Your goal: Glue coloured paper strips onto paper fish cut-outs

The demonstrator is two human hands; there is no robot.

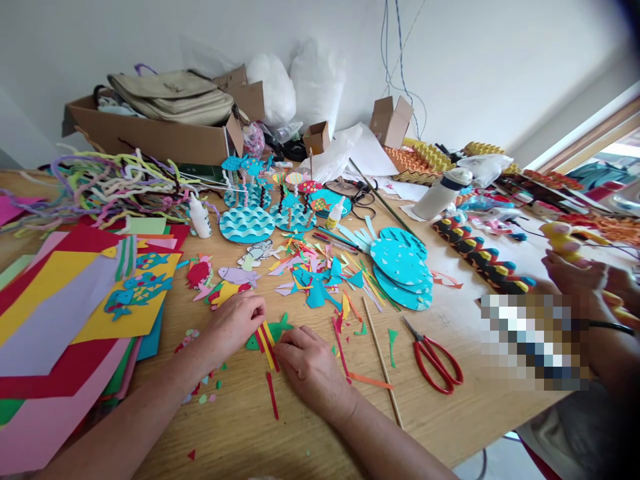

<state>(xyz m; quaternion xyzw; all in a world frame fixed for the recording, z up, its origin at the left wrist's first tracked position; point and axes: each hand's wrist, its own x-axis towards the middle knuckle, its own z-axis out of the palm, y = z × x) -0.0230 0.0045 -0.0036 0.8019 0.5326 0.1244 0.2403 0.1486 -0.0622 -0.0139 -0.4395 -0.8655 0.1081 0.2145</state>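
A green paper fish (281,326) lies on the table between my hands, with narrow red and yellow paper strips (269,346) across it. My left hand (241,319) is closed in a pinch at the upper ends of the strips. From the right, my right hand (311,368) rests beside the fish and strips, fingers bent together; its fingertips are partly hidden. Just below lies a loose red strip (272,395). Yellow, red and lilac paper fish (239,276) lie beyond my left hand, and small paper dots (203,399) lie by my left forearm.
Red-handled scissors (438,364) and a thin wooden stick (382,360) lie to the right. Coloured paper sheets (65,313) are stacked at left. Beyond are paper scraps (320,283), blue ovals (403,270) and a glue bottle (200,217). Another person's hand (575,270) is at far right.
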